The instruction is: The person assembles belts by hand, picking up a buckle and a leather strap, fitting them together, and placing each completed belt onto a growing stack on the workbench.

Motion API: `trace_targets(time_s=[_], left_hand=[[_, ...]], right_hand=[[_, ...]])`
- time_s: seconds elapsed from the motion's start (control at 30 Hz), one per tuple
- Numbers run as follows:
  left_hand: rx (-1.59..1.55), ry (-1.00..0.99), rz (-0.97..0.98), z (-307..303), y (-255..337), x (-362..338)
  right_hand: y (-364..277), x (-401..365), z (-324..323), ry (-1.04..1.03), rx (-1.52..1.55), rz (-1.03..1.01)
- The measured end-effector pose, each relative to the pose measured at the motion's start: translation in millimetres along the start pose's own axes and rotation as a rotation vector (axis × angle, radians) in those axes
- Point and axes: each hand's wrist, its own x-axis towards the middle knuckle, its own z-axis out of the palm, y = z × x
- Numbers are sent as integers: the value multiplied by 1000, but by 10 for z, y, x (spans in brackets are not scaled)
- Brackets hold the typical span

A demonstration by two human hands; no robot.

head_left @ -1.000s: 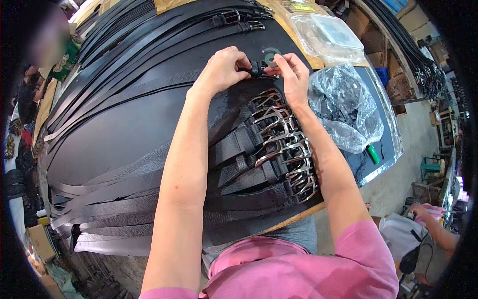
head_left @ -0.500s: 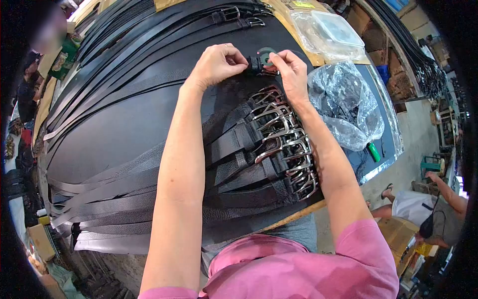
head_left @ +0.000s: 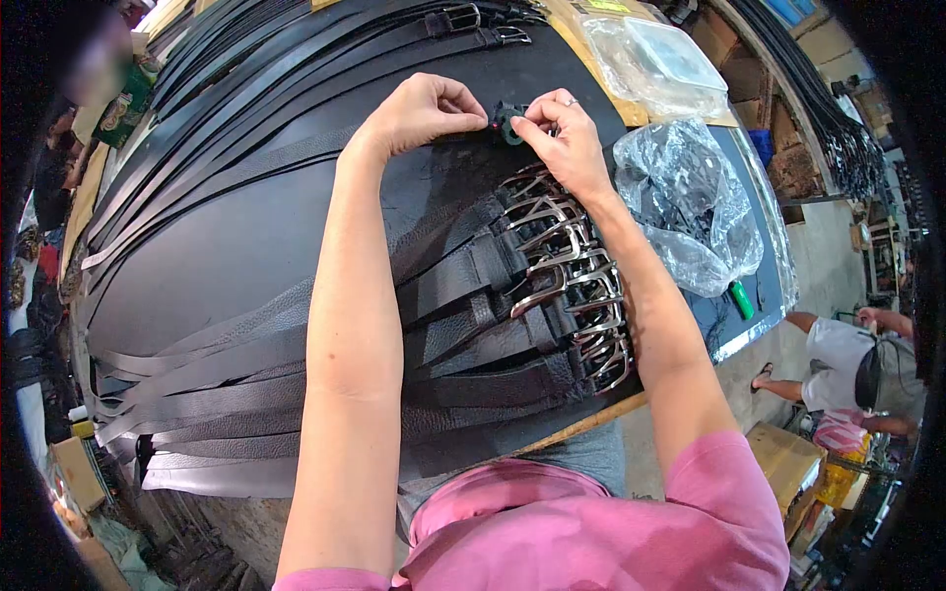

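Observation:
Both my hands work at a small black bundle, which looks like the end of a black leather belt with a dark round disc on it; its details are partly hidden by fingers. My left hand is closed in a pinch at the bundle's left edge. From the other side, my right hand grips it between thumb and fingers. Nearer to me lie several black leather belts, their silver buckles piled together beside my right forearm.
A clear plastic bag of small black pieces lies to the right, with a green object beside it. Behind it rests a clear plastic container. More black straps stretch across the far left. Another person is at the right.
The round disc has turned and dropped lower between my hands, now mostly covered by my right fingers. My left hand has shifted slightly up and left. The other person has moved.

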Motion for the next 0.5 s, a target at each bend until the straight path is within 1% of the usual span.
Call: trace_targets(time_s=[0.13,0.33,0.43,0.5], left_hand=[[23,8,14,2,5,5],[-43,-5,4,-20,50,-7],[16,311,141,37,-82,83],[130,415,208,130,-109,171]], right_hand=[[28,2,12,3,-3,-23],[11,-1,-9,3,-4,-30],[51,4,-51,148,60,31],[109,16,-35,260,317,176]])
